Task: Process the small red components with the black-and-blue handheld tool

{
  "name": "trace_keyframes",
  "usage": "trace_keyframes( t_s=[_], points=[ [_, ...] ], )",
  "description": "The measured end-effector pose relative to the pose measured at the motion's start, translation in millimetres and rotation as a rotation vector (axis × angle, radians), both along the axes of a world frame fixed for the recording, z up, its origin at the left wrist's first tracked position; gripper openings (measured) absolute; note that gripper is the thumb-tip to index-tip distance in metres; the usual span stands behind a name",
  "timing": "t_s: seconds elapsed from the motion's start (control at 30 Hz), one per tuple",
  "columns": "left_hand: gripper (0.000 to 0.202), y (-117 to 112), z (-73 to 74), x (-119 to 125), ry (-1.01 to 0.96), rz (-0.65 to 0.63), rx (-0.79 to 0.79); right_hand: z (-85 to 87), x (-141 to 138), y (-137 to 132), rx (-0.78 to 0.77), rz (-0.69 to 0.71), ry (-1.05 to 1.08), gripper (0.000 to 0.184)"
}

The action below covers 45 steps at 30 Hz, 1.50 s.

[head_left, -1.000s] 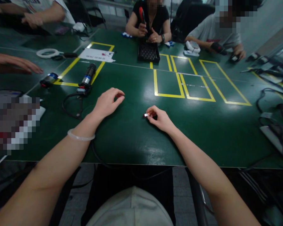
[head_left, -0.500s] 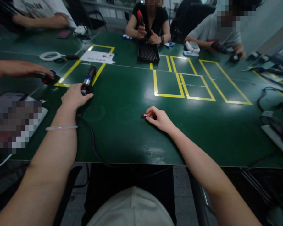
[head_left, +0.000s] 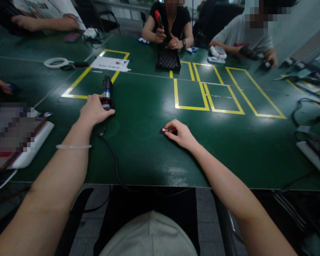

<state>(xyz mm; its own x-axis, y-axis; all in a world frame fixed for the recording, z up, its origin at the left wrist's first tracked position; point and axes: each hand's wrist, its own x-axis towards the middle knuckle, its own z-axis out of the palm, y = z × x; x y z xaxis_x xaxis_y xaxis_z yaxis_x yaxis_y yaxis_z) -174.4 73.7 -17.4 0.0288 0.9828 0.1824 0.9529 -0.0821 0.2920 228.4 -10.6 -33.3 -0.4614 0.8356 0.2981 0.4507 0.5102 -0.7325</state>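
Note:
My left hand [head_left: 94, 110] is closed around the lower part of a black cylindrical device [head_left: 106, 87] with a silver and blue band. The device stands roughly upright on the green table [head_left: 146, 156], and a black cable [head_left: 114, 156] trails from its lower end toward the table's front edge. To the right, my right hand [head_left: 181, 134] pinches a small red, white and orange piece [head_left: 164, 130] between thumb and fingers, close to the tabletop. The piece is too small to name, and my fingers cover part of it.
Yellow tape outlines [head_left: 192, 107] mark the table. A black tray [head_left: 168, 63] lies before a co-worker opposite. At left are another person's hand [head_left: 1, 85], a white board-like item [head_left: 40, 145] and a coiled white cable [head_left: 56, 63]. Dark cables [head_left: 298, 106] lie at right.
My left hand has shifted to the right with the black cylindrical device, which is now more upright. At far left, the other person's hand has drawn back leftward with a dark object. My right hand stays put.

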Motion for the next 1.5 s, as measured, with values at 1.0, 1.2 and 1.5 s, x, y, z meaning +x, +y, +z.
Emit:
trace_keyframes(
  t_s=[1.0,1.2,1.5],
  points=[
    [0.066,-98.0,17.1,181.5,0.089,-0.454,-0.011,-2.5,-1.0,1.3,0.057,-0.082,0.054,0.012],
    [0.068,-102.2,18.2,187.3,0.068,-0.486,-0.03,-1.2,-2.1,-1.0,0.07,-0.022,-0.068,0.016],
    [0.072,-103.3,21.1,188.4,0.119,-0.473,-0.029,2.2,1.8,-1.0,0.127,0.018,-0.092,0.005]
  ],
)
